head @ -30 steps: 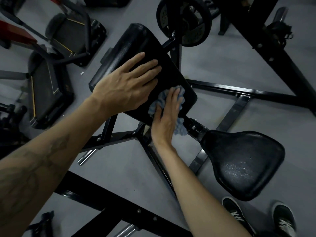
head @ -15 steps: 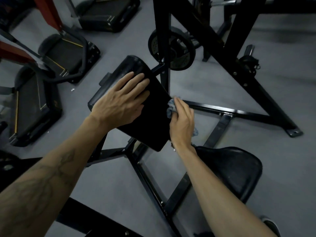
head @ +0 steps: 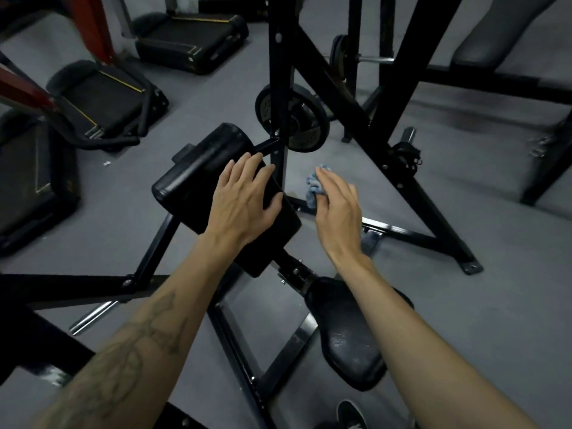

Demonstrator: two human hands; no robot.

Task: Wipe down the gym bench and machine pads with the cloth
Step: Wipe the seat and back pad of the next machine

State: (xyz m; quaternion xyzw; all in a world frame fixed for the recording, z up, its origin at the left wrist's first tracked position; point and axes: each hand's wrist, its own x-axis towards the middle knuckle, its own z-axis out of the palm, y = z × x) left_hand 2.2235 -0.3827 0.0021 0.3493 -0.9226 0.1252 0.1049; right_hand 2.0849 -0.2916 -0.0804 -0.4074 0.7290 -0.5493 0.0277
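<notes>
Beside the pad, cloth under right fingers

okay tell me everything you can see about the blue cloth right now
The cloth is small, light blue-grey, soft-looking fabric, bunched into a crumpled wad. The right hand holds it, thumb pinching it under the straight fingers, so only its upper folds show beside the index finger. It hangs in the air, off the arm pad, right of the black upright post, above the grey floor.

No legible text, labels, brands or numbers on anything here.
</notes>
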